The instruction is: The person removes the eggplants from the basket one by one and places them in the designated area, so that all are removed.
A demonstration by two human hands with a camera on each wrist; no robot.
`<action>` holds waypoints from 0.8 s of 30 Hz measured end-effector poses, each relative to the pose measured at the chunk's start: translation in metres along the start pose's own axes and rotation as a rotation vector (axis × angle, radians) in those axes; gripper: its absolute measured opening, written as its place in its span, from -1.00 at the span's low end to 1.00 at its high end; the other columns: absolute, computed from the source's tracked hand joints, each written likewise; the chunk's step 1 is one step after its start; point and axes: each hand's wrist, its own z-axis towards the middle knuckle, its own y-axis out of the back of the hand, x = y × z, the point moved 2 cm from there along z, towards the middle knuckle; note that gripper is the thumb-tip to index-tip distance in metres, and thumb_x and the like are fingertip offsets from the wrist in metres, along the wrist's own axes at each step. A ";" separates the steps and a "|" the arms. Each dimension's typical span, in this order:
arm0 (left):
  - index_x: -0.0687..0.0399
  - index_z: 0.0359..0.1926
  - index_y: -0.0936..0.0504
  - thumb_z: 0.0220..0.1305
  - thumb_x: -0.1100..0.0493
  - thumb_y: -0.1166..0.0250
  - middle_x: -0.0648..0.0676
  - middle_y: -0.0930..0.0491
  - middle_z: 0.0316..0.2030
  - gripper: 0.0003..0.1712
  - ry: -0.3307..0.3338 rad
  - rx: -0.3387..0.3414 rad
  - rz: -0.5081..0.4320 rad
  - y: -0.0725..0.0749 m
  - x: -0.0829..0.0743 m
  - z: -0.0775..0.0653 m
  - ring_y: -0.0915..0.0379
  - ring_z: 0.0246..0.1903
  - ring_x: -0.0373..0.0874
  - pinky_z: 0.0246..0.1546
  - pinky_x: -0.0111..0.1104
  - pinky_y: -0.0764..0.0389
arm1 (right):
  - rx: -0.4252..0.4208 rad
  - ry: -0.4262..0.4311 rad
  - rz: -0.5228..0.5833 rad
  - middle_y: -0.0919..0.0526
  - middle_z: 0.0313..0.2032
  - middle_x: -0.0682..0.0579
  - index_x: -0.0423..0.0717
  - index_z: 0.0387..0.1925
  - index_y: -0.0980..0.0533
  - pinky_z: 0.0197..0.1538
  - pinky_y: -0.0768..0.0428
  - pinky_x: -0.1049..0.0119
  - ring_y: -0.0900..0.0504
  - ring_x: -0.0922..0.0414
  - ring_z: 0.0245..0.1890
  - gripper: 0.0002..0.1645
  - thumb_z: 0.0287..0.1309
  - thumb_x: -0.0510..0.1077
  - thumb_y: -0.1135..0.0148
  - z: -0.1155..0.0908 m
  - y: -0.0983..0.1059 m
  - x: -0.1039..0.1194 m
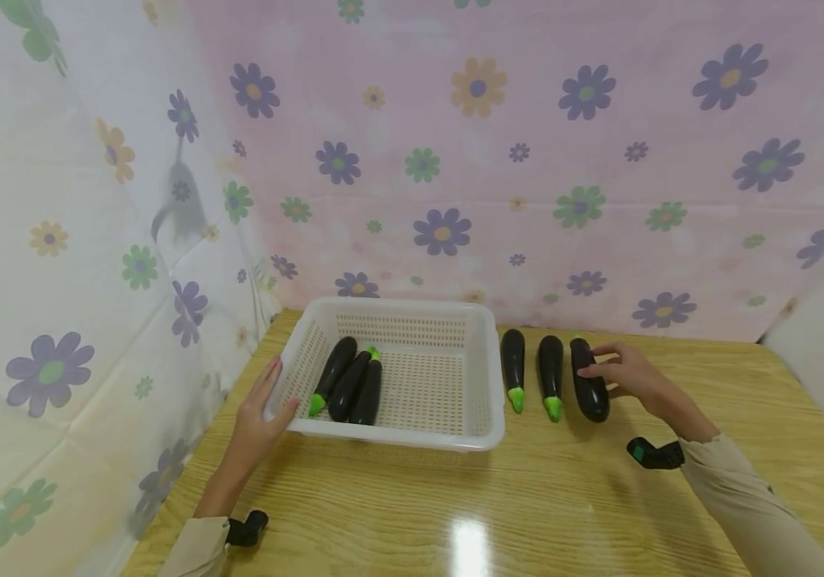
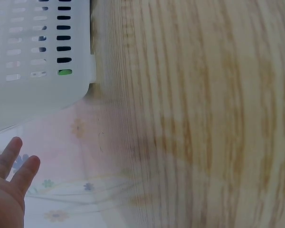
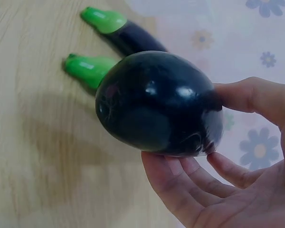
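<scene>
My right hand [image 1: 632,375] grips a dark eggplant [image 1: 590,385] at the right end of a row. Its thumb and fingers lie on opposite sides of the glossy body, which fills the middle of the right wrist view. Left of it, two more eggplants, a middle one [image 1: 551,373] and a left one [image 1: 513,365], lie with green stems toward me. My left hand [image 1: 256,421] rests at the left side of a white plastic basket [image 1: 422,437], fingers extended and thumb over the rim. Inside the basket's left part, three eggplants [image 1: 349,383] lie side by side.
The wooden table [image 1: 383,505] carries everything. Flowered cloth [image 1: 412,192] hangs behind the table and along both sides. The basket stands near the table's back left corner, close to the back cloth.
</scene>
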 end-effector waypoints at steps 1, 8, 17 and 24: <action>0.19 0.42 -0.16 0.22 0.14 -0.30 0.11 -0.10 0.41 -0.19 0.001 0.000 0.000 0.000 0.000 0.000 -0.02 0.36 0.13 0.28 -0.19 -0.11 | -0.005 -0.006 0.000 -0.26 0.15 -0.47 -0.47 0.34 0.05 -0.08 -0.57 0.03 -0.43 -0.24 0.04 -0.03 0.22 0.05 -0.21 0.001 0.000 -0.002; 0.18 0.42 -0.15 0.22 0.14 -0.30 0.12 -0.09 0.41 -0.18 0.009 0.006 -0.006 0.000 0.000 0.000 -0.01 0.36 0.14 0.21 0.07 -0.16 | -0.030 -0.029 -0.017 -0.16 0.19 -0.51 -0.49 0.33 0.05 -0.06 -0.56 0.01 -0.33 -0.36 0.11 -0.06 0.25 0.05 -0.16 0.004 -0.001 -0.020; 0.21 0.41 -0.16 0.20 0.17 -0.31 0.19 -0.11 0.40 -0.19 -0.010 0.000 0.001 0.000 0.000 0.000 -0.02 0.35 0.16 0.21 0.12 -0.14 | -0.083 -0.049 -0.052 -0.24 0.07 -0.45 -0.49 0.31 0.01 -0.05 -0.53 -0.04 -0.47 -0.23 -0.07 -0.08 0.26 0.09 -0.14 0.007 -0.001 -0.038; 0.22 0.41 -0.15 0.22 0.15 -0.29 0.17 -0.11 0.40 -0.19 -0.018 0.002 -0.004 0.000 0.001 0.001 0.00 0.36 0.16 0.22 0.11 -0.11 | -0.138 -0.039 -0.064 -0.20 0.16 -0.55 -0.49 0.30 -0.01 -0.08 -0.53 -0.02 -0.48 -0.22 -0.07 -0.04 0.24 0.14 -0.15 0.010 -0.004 -0.045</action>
